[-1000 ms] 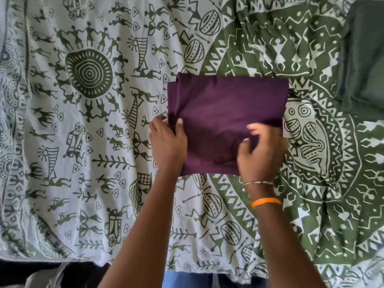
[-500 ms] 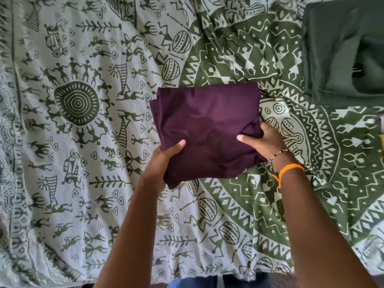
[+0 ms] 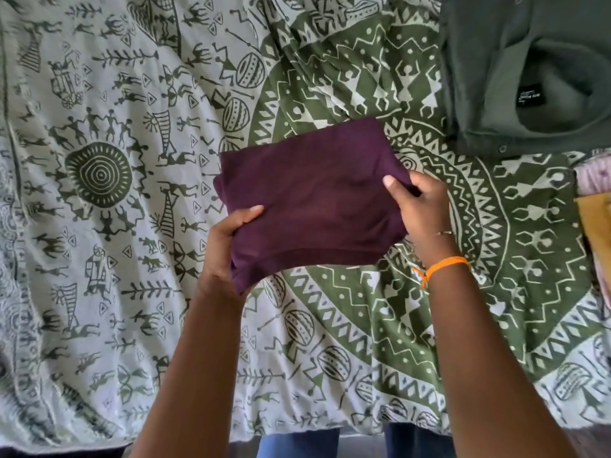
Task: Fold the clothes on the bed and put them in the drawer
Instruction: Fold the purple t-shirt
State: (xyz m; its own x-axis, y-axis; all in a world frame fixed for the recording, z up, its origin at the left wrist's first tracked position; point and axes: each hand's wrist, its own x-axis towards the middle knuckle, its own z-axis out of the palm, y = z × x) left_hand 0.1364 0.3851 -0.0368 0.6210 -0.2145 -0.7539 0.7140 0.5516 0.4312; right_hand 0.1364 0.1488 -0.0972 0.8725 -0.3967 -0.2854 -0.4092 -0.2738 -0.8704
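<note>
Garment: a folded purple cloth (image 3: 310, 200) is held just above the patterned bed (image 3: 99, 292), near its middle, tilted with the near-left corner low.
Left hand: the left hand (image 3: 224, 249) grips the near-left corner, thumb on top, the other fingers tucked out of sight beneath.
Right hand: the right hand (image 3: 420, 206) pinches the right edge, thumb laid over the cloth, fingers curled under it.
Step in hand: judged to be the lifting of the finished fold for carrying away.
Doing it well: both edges are best kept clamped so the layers are not let slide; the cloth is best kept level and supported from beneath, since the loose left layers look apt to splay.
Other clothes: a grey-green shirt (image 3: 515, 71) is seen at the far right, well apart.
Cut off: pale and mustard fabrics (image 3: 595, 206) are clipped by the right border; what they are cannot be told.
Hidden: no drawer is shown; the number of folds cannot be counted; the shirt's label cannot be read.
</note>
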